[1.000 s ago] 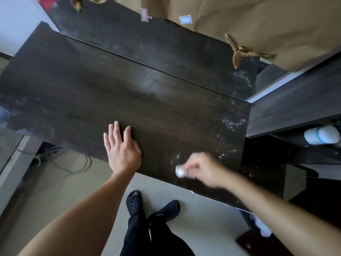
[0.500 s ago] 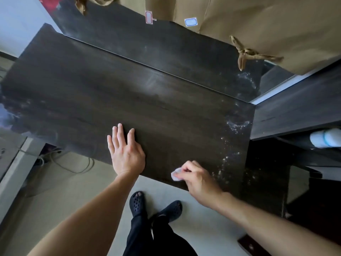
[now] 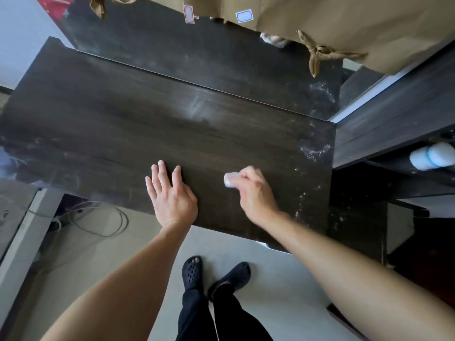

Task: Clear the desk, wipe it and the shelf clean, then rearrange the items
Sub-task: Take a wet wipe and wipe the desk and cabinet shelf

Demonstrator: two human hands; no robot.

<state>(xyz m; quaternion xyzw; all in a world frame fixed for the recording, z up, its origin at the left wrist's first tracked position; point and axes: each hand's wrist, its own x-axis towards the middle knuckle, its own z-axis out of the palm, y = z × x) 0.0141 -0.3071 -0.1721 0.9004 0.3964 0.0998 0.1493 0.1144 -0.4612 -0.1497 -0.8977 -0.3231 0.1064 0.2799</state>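
The dark wooden desk (image 3: pixel 128 124) fills the middle of the head view, bare of items. White dust specks (image 3: pixel 314 151) lie along its right side. My left hand (image 3: pixel 171 195) rests flat on the desk's near edge, fingers spread. Just to its right, my right hand (image 3: pixel 253 190) is closed on a small white wad of wipe (image 3: pixel 230 179), pressed against the desk top. A dark shelf unit (image 3: pixel 394 124) stands at the desk's right end.
A raised dark back ledge (image 3: pixel 209 52) runs behind the desk, with tan curtains (image 3: pixel 357 23) hanging over it. A white roll (image 3: pixel 432 156) lies inside the shelf. Cables (image 3: pixel 98 220) trail on the floor at left. My sandalled feet (image 3: pixel 214 274) stand below the desk edge.
My right hand has slid the wipe from the desk's near edge up and further onto the surface. The left hand has stayed flat in place.
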